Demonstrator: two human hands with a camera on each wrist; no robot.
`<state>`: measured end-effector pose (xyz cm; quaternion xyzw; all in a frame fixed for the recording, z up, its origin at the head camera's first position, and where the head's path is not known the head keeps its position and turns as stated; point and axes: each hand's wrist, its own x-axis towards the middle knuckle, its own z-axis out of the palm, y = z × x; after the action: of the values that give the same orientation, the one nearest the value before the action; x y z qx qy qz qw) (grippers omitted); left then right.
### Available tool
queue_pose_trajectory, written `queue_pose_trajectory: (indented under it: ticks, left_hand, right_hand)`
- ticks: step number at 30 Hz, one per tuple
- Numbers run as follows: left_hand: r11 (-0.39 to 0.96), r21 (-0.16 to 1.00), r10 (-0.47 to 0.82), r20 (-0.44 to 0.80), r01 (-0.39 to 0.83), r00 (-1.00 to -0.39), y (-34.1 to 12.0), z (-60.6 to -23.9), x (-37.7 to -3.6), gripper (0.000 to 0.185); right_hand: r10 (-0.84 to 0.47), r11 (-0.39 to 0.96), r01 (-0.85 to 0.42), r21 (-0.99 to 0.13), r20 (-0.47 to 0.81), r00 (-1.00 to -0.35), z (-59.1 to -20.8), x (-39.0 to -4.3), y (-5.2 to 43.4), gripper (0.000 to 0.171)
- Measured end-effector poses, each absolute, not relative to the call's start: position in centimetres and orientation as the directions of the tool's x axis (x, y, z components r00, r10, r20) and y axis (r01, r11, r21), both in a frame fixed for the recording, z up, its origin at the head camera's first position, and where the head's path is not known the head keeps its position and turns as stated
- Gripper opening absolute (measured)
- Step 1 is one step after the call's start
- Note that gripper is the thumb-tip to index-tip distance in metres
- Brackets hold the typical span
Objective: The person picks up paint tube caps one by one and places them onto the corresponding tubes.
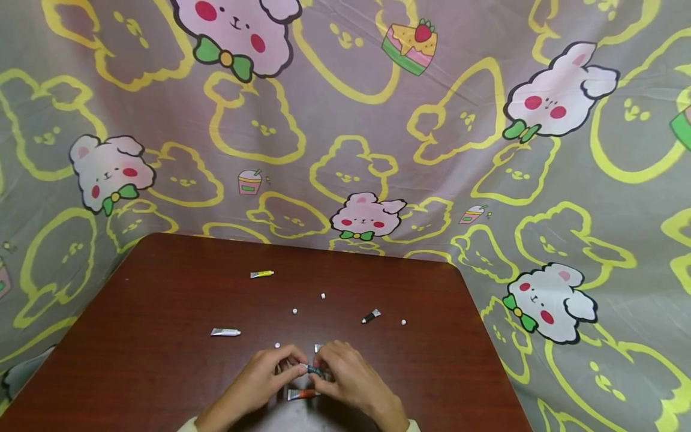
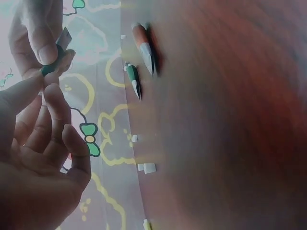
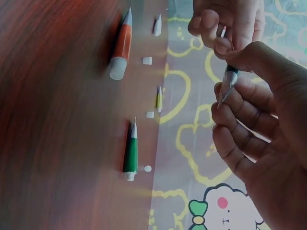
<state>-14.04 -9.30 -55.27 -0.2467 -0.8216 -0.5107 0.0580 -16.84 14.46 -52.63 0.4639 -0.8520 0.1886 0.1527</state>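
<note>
Both hands, left [image 1: 266, 373] and right [image 1: 345, 373], pinch the small green tube [image 1: 315, 371] between them.

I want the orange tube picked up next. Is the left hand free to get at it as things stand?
Probably not yet: the left hand and right hand both pinch a small green tube. The orange tube lies uncovered just beneath them.

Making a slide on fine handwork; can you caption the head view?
Both hands, left hand and right hand, pinch a small green tube above a brown table.
</note>
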Motion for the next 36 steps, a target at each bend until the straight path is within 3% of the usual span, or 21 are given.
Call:
queue_pose_trajectory:
  ticks: [8, 23, 32, 36]
  left_hand:
    - [0.384, 0.832, 0.289, 0.303, 0.400, -0.908, -9.29, -54.92, -13.67, 0.003]
    - [0.433, 0.731, 0.309, 0.430, 0.528, -0.849, -8.94, -55.38, -13.63, 0.012]
    - [0.434, 0.774, 0.273, 0.376, 0.462, -0.886, -8.85, -55.53, -13.81, 0.003]
    - [0.429, 0.774, 0.269, 0.383, 0.466, -0.884, -8.84, -55.67, -13.92, 0.007]
  right_hand:
    - [-0.732, 0.466, -0.863, -0.198, 0.461, -0.501, -52.61, -17.21, 14.33, 0.022]
    - [-0.734, 0.465, -0.863, -0.198, 0.459, -0.501, -52.67, -17.31, 14.72, 0.021]
    - [-0.750, 0.474, -0.870, -0.136, 0.456, -0.480, -53.00, -17.34, 14.77, 0.022]
    - [-0.754, 0.475, -0.870, -0.135, 0.448, -0.481, -53.09, -17.51, 14.83, 0.020]
